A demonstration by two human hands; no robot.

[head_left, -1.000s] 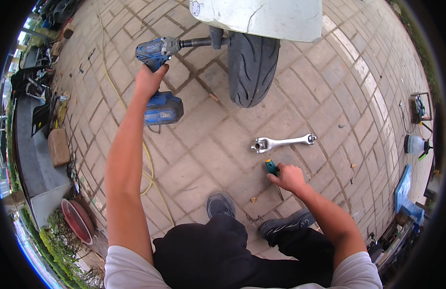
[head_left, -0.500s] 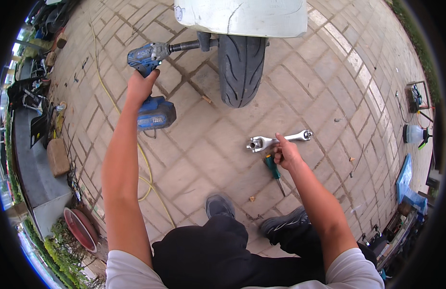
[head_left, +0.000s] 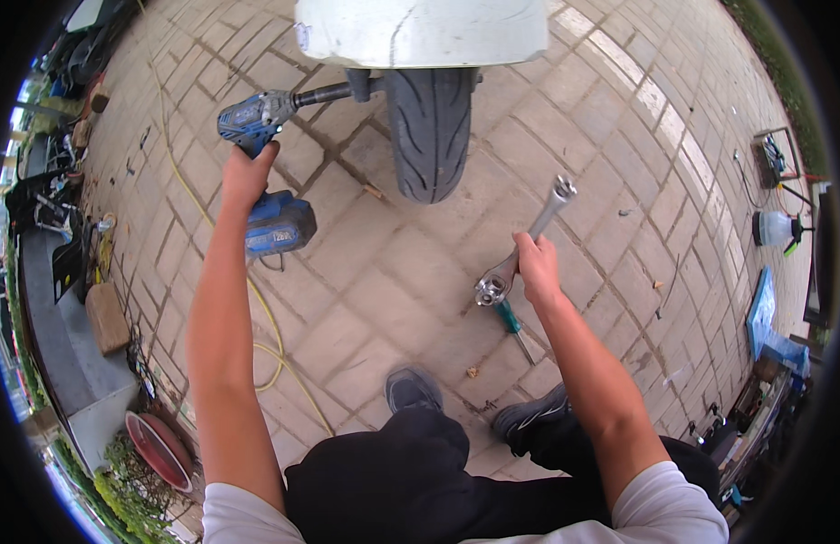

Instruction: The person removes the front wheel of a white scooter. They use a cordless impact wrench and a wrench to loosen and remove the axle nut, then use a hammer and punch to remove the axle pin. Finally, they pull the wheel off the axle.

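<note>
— Where was there room to pass?

— Bare paving lay open between the two arms, from the centre toward 6 o'clock as far as the shoes.

— And what blocked the way?

— At 12 o'clock the black tyre stood upright under a white body panel. The blue impact wrench in the left hand filled the 11 o'clock side. A screwdriver lay just below the right hand and its silver wrench. A yellow cord ran along 8 o'clock.
</note>
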